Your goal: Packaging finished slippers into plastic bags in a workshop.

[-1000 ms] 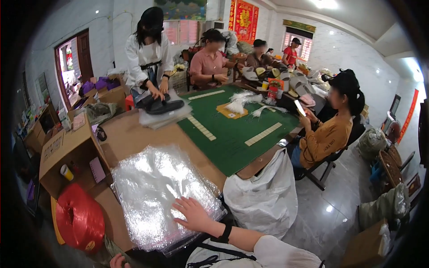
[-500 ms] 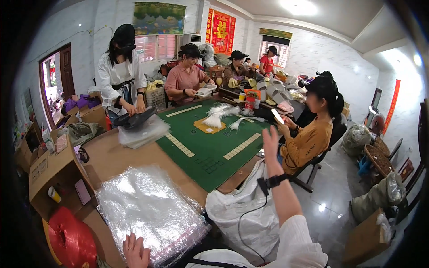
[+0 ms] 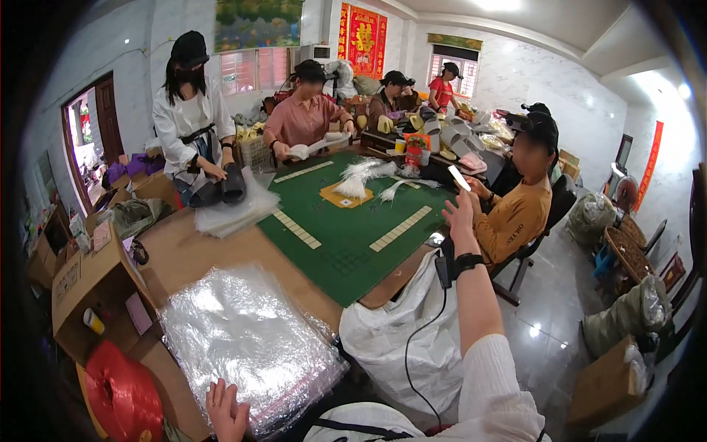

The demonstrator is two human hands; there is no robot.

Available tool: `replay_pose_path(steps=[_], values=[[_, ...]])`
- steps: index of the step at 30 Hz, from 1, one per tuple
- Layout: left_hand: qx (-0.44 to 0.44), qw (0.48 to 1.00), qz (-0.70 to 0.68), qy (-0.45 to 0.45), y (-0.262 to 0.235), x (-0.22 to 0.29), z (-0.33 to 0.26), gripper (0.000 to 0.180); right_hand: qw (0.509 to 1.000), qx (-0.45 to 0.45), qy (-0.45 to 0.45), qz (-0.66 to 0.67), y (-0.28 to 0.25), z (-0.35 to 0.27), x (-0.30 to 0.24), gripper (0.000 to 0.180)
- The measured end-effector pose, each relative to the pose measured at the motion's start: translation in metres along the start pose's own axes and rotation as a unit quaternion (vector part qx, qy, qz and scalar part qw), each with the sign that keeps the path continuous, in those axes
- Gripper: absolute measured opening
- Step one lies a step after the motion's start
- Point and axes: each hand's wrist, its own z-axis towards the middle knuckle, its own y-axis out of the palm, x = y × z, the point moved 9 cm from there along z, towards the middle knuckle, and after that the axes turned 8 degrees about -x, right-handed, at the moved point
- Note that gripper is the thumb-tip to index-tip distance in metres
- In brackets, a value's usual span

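Observation:
A stack of clear, shiny plastic bags (image 3: 243,331) lies on the brown tabletop (image 3: 173,254) in front of me. At its near edge is my left hand (image 3: 227,412), fingers apart and holding nothing. My right hand (image 3: 461,217) is stretched far forward with its fingers spread, also holding nothing. Close beyond it, a seated person in a mustard top (image 3: 519,214) holds a flat white thing (image 3: 459,177); whether my fingers touch that person's arm I cannot tell. Below my right forearm hangs a large white sack (image 3: 390,331) at the table's edge.
A green mat (image 3: 317,258) with bundles of white ties (image 3: 361,177) covers the table's middle. An open cardboard box (image 3: 92,283) and a red twine roll (image 3: 121,390) stand at left. Across the table, a person in white (image 3: 195,132) handles dark footwear (image 3: 223,188) over more bags.
My right hand has moved forward and right, nearer the person in mustard. My left hand stays by the bags. Across the table, the dark footwear and a white item have been turned.

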Motion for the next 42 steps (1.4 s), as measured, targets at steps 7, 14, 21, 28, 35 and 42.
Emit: replay_pose_path(steps=[7, 14, 21, 28, 35, 42], values=[[-0.036, 0.997, -0.039, -0.053, 0.004, -0.01, 0.0, 0.046, 0.997, -0.017, -0.029, -0.071, 0.004, -0.002, 0.007, 0.077], [-0.037, 0.997, -0.034, -0.057, 0.004, -0.012, -0.002, 0.048, 0.958, -0.196, 0.021, -0.208, 0.099, -0.077, 0.072, 0.055], [-0.035, 0.996, -0.037, -0.068, 0.001, -0.012, -0.004, 0.048, 0.818, -0.502, -0.096, -0.262, 0.227, -0.268, 0.085, 0.034], [-0.036, 0.996, -0.033, -0.073, -0.001, -0.008, -0.003, 0.048, 0.697, -0.643, -0.225, -0.225, 0.262, -0.416, 0.095, 0.028], [-0.033, 0.997, -0.028, -0.066, 0.001, -0.009, -0.002, 0.05, 0.648, -0.666, -0.296, -0.22, 0.267, -0.48, 0.13, 0.029], [-0.033, 0.997, -0.023, -0.072, 0.001, -0.009, -0.002, 0.05, 0.657, -0.672, -0.267, -0.213, 0.266, -0.479, 0.143, 0.03]])
